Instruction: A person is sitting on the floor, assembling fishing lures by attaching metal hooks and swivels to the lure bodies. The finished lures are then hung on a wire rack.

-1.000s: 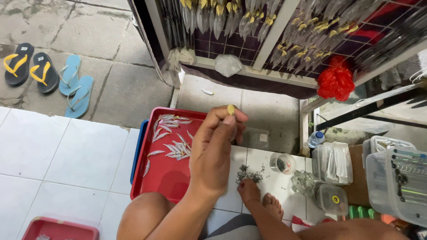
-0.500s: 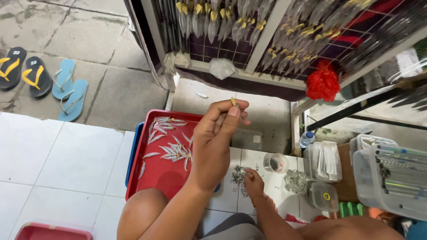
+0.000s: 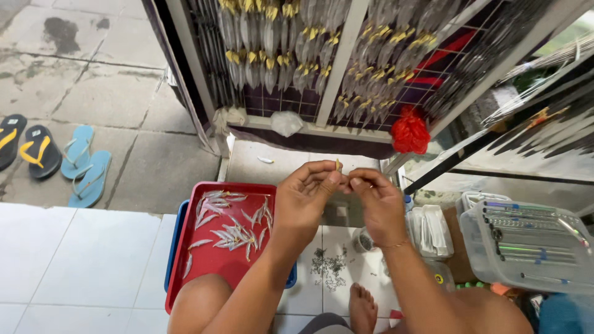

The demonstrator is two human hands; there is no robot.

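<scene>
A: what's in the red tray [image 3: 185,278]?

B: silvery lures [image 3: 232,229], loose, and it sits on a blue tray [image 3: 173,247]. Clear box [image 3: 526,247] on the right holds long thin tools.

A: hands?

B: left hand [image 3: 306,201] pinches a tiny yellow-tipped lure [image 3: 338,166] up in front of the rack [image 3: 334,68]. Right hand [image 3: 377,201] pinched shut right beside it, fingertips touching the left's.

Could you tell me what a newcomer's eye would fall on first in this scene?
Both hands meet at the centre: the left hand and right hand pinch a small yellow-tipped piece between their fingertips. Below left, a red tray holds scattered silvery lures, and rows of similar lures hang on the rack above.
</scene>
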